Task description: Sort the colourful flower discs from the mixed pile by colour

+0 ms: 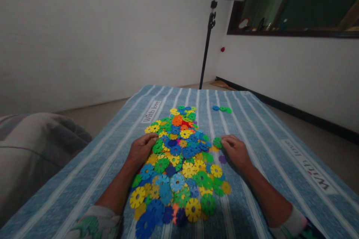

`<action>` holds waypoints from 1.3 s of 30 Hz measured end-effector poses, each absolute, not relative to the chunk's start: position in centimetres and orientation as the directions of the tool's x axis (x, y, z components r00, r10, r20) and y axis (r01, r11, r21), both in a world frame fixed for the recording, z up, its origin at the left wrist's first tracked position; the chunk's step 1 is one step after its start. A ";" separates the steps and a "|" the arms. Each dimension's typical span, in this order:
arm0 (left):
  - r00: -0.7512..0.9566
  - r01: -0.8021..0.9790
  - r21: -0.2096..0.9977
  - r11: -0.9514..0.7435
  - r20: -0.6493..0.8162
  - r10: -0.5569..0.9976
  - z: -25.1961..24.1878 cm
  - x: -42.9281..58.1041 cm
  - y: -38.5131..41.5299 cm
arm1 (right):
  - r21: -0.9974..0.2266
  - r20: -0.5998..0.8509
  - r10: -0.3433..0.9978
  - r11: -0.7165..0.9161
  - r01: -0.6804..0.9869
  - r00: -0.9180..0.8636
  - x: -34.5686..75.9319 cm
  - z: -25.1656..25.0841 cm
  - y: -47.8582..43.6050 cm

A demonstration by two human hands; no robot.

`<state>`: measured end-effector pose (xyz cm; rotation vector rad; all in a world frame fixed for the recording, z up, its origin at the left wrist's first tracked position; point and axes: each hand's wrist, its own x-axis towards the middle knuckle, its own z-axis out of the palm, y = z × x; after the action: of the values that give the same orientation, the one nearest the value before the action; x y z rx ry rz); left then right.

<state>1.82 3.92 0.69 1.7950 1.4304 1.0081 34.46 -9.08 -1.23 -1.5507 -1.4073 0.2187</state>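
A large heap of toothed plastic discs in yellow, green, blue, orange and other colours lies spread over the middle of the cloth. At the heap's right side, my right hand pinches a green toothed disc between thumb and fingers. My left hand is at the left edge of the heap, thumb and fingertips pressed together beside yellow and green discs. Whatever those left fingers may hold is hidden. Just below the right hand's fingers, a purple disc lies on the cloth.
A blue striped cloth covers the table. Toward its far end lie a blue disc and two green discs, apart from the heap. Behind the table stands a lamp on a black pole. Grey fabric bulges at the left.
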 end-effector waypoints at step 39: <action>0.075 0.532 0.825 -0.192 0.179 0.981 1.2 1.5 4.2 | -0.681 0.303 0.906 -0.011 0.732 0.296 40.0 -0.4 -5.7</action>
<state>1.54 4.24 1.23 1.7865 1.4995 1.0141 40.05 -5.66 -0.37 -1.7823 -1.4790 0.2803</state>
